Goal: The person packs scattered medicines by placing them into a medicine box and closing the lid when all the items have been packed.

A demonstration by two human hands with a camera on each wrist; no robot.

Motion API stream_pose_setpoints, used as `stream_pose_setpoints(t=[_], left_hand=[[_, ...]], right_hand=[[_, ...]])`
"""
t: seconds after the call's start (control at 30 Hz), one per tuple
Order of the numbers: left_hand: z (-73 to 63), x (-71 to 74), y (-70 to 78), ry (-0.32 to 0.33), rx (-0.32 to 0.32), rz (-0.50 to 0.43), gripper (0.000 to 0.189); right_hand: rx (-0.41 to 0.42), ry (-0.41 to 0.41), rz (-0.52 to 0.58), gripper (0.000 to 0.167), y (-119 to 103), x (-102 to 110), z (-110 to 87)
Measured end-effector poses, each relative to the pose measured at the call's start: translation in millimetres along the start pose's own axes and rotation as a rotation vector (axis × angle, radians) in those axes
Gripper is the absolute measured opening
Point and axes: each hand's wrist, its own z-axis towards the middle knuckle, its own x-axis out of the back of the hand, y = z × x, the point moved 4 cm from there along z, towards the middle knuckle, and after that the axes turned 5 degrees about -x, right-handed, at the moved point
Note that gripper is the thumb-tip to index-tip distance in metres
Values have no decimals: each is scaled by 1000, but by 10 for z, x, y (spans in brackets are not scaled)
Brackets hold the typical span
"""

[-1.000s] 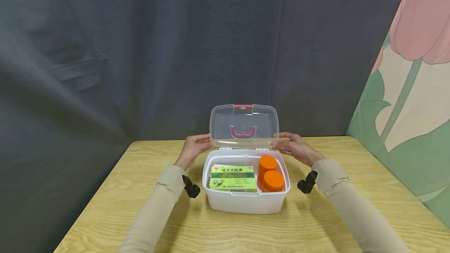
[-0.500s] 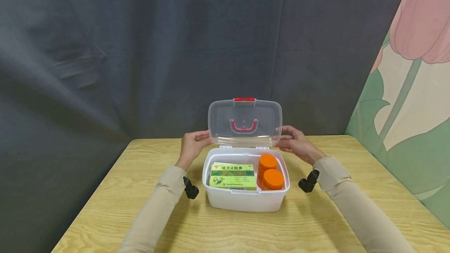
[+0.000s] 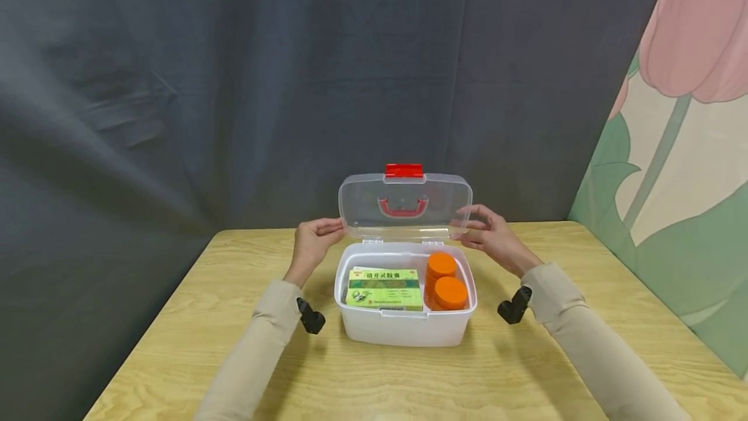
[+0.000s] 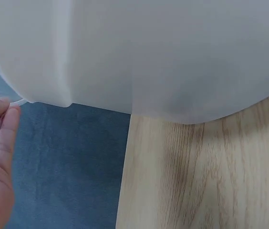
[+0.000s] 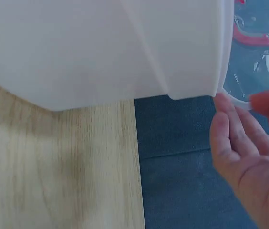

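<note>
A white plastic storage box (image 3: 406, 329) stands on the table with its clear hinged lid (image 3: 362, 203) raised and leaning forward over it. The lid carries a red latch (image 3: 404, 171) and a red handle (image 3: 403, 212). At the lid's left edge, my left hand (image 3: 311, 247) pinches the rim (image 4: 18, 102) between thumb and fingers. My right hand (image 3: 497, 243) pinches the right edge, thumb on one side and fingers on the other; some fingers show through the plastic. Inside the box lie a green medicine carton (image 3: 384, 289) and two orange-capped jars (image 3: 450, 293).
The wooden table (image 3: 374, 382) ends just behind the box, at a dark curtain (image 3: 327, 83). A wall with painted tulips (image 3: 684, 200) borders the right side. Black wrist cameras (image 3: 514, 305) sit on both sleeves.
The lid has swung from leaning back, through upright, to tilting forward, and its red latch now faces up into view. Both hands have stayed on its edges. The box's contents look unchanged.
</note>
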Motion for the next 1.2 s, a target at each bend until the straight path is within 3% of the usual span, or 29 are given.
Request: stream_pose_setpoints(t=[0.1, 0.2, 0.37, 0.57, 0.7, 0.9, 1.2], left_hand=[[-2, 2, 21, -32, 8, -26, 21], [-7, 5, 53, -54, 32, -79, 20], [-19, 18, 150, -44, 104, -158, 33], [13, 42, 364, 21, 209, -157, 64], [46, 67, 509, 46, 264, -116, 74], [14, 94, 624, 7, 323, -3, 67], [-68, 113, 727, -107, 329, 5, 62]], right_hand=[[26, -68, 112, 33, -24, -6, -45], [19, -91, 160, 42, -72, -20, -82], [-19, -48, 21, 75, -216, -55, -116], [-80, -11, -125, 91, -393, -106, -165], [-125, 46, -197, 95, -496, -126, -178], [-196, 137, -282, 94, -584, -147, -245], [-110, 199, -404, 81, -641, -140, -454]])
